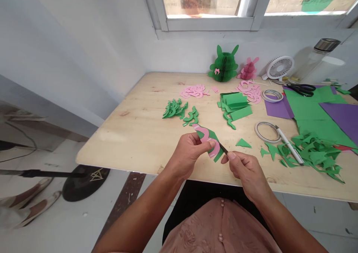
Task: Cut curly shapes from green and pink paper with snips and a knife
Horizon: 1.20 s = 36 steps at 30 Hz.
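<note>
My left hand (186, 152) pinches a pink wavy paper piece (205, 133) laid over a piece of green paper (214, 134). The thumb presses on the pink piece near its lower end. My right hand (246, 171) is closed on a slim dark tool (223, 148), whose tip meets the right edge of the green paper. Fingers cover the rest of the tool, so its kind is unclear. Wavy green cut-outs (173, 108) lie in a heap beyond my left hand, with a few more (191, 116) closer. A green triangular scrap (244, 143) rests above my right hand.
Folded green strips (236, 104) and pink cut-outs (194, 91) lie farther back. To the right are tape rolls (267, 132), a white pen (289, 145), green scraps (316, 156), scissors (302, 89) and purple sheets (342, 119). Paper figures (223, 65) and a fan (279, 67) stand by the wall.
</note>
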{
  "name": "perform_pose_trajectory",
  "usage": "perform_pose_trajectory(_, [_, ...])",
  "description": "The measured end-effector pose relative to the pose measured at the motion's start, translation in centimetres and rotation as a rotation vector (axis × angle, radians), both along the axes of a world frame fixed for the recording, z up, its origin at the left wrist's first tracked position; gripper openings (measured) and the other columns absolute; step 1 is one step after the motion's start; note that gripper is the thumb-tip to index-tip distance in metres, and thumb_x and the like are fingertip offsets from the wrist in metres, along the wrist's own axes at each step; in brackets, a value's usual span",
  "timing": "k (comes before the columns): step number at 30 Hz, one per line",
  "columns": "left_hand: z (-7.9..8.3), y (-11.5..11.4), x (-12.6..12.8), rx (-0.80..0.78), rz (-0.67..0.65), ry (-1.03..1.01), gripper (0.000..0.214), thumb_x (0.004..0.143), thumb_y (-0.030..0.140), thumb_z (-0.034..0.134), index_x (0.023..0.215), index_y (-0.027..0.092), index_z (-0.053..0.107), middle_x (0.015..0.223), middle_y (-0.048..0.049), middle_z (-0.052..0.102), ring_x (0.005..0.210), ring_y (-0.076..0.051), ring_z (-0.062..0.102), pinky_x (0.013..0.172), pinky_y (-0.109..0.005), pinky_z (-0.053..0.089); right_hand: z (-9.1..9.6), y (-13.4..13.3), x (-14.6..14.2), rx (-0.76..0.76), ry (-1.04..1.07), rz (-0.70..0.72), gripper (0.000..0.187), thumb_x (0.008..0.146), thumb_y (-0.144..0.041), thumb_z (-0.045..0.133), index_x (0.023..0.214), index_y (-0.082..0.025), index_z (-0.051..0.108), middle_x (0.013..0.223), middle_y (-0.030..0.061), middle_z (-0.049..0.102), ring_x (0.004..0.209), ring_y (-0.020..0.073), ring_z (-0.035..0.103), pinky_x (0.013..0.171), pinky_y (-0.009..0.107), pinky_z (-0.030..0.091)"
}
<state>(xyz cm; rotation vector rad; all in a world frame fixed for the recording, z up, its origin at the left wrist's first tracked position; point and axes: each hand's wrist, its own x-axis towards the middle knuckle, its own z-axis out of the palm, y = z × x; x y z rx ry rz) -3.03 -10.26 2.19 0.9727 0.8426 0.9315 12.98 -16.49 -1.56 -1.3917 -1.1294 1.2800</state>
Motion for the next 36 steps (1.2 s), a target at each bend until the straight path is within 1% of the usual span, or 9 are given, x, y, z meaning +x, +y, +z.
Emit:
perform_pose_trajectory(4, [0.12, 0.1, -0.13, 0.021, -0.061, 0.01, 0.022, 0.072, 0.025, 0.073, 0.058, 0.014, 0.06, 0.061, -0.0002, 0.059, 0.062, -0.012, 0.051, 0.067, -0.027, 0.038, 0.11, 0.16, -0.04, 0.001, 0.0, 0.004, 0.048, 0.085, -0.058, 0.054, 0.072, -0.013, 0.065, 0.054, -0.0072, 0.018, 0.049, 0.0081, 0.015, 0.046, 0.026, 0.011])
perform_pose_trajectory(7, [0.18, 0.2, -0.19, 0.021, -0.079, 0.016, 0.023, 0.072, 0.026, 0.073, 0.058, 0.014, 0.059, 0.06, 0.0001, 0.058, 0.061, -0.012, 0.05, 0.067, -0.027, 0.038, 0.15, 0.27, -0.02, -0.006, 0.004, 0.008, 0.047, 0.085, -0.058, 0.055, 0.072, -0.013, 0.065, 0.053, -0.0075, 0.018, 0.049, 0.008, 0.015, 0.046, 0.026, 0.011])
perform_pose_trajectory(16, [0.77, 0.26, -0.25, 0.014, -0.084, 0.062, 0.023, 0.07, 0.026, 0.073, 0.056, 0.015, 0.059, 0.059, 0.0004, 0.058, 0.062, -0.012, 0.051, 0.068, -0.027, 0.038, 0.57, 0.43, 0.26, 0.001, -0.029, 0.022, 0.048, 0.084, -0.058, 0.054, 0.071, -0.014, 0.065, 0.053, -0.0074, 0.018, 0.049, 0.0086, 0.017, 0.045, 0.026, 0.011])
perform_pose_trajectory(29, [0.88, 0.5, -0.31, -0.004, -0.091, 0.055, 0.021, 0.068, 0.026, 0.074, 0.059, 0.015, 0.059, 0.059, 0.0013, 0.058, 0.062, -0.012, 0.051, 0.067, -0.027, 0.036, 0.68, 0.66, 0.35, 0.007, -0.104, 0.027, 0.05, 0.084, -0.06, 0.053, 0.07, -0.015, 0.068, 0.053, -0.0064, 0.021, 0.05, 0.0094, 0.02, 0.047, 0.026, 0.015])
perform_pose_trajectory(36, [0.85, 0.59, -0.44, 0.002, -0.099, 0.056, 0.021, 0.069, 0.026, 0.074, 0.058, 0.015, 0.059, 0.06, 0.0009, 0.059, 0.062, -0.012, 0.051, 0.066, -0.027, 0.037, 0.81, 0.69, 0.27, 0.012, -0.089, 0.037, 0.049, 0.085, -0.059, 0.052, 0.071, -0.014, 0.067, 0.053, -0.0068, 0.02, 0.049, 0.0092, 0.019, 0.046, 0.025, 0.013])
